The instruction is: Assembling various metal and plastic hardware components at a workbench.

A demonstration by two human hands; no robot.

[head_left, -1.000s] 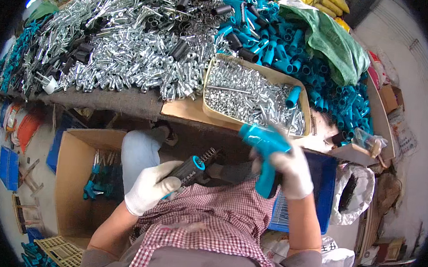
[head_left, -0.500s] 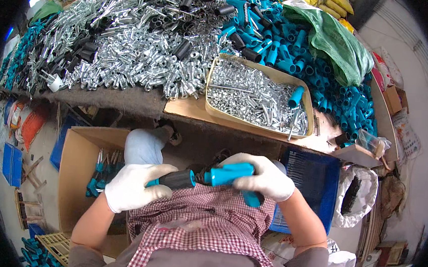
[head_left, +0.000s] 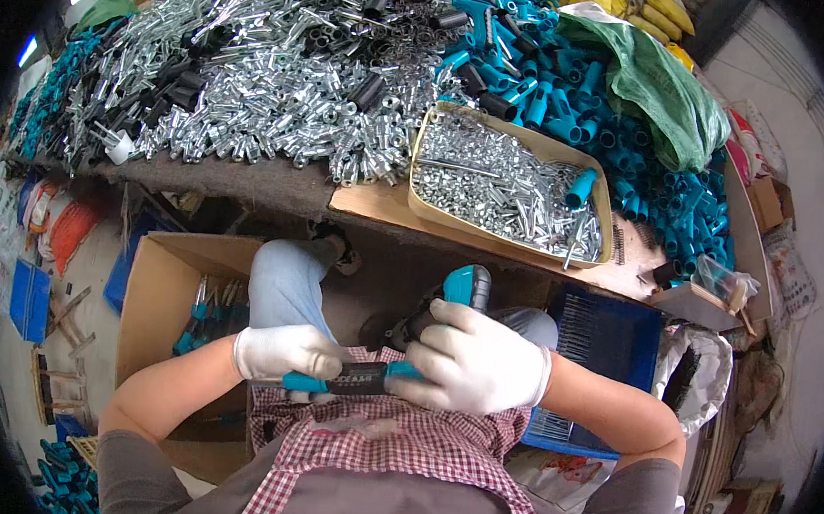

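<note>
A teal-and-black pistol-shaped screwdriver handle (head_left: 358,378) lies crosswise in front of my apron. Both my hands, in white gloves, are closed on it. My left hand (head_left: 292,354) grips its left end, where a short teal piece juts from the black sleeve. My right hand (head_left: 476,362) is wrapped round the teal body at the right. The teal-capped grip end (head_left: 467,286) points away from me, above the knuckles. Black sleeve and teal body meet with no gap that I can see; my right fingers partly cover the joint.
Beyond my knees, a bench holds a heap of metal parts (head_left: 279,104), a beige tray (head_left: 509,233) of small metal pieces and a pile of teal housings (head_left: 620,147). A cardboard box (head_left: 157,282) with teal-handled tools stands left. At right are a blue crate (head_left: 629,368) and a white sack (head_left: 712,378).
The black sleeve and the teal body were apart; now they meet end to end. My right hand has turned the body so its grip points away. Both hands have come closer to my apron.
</note>
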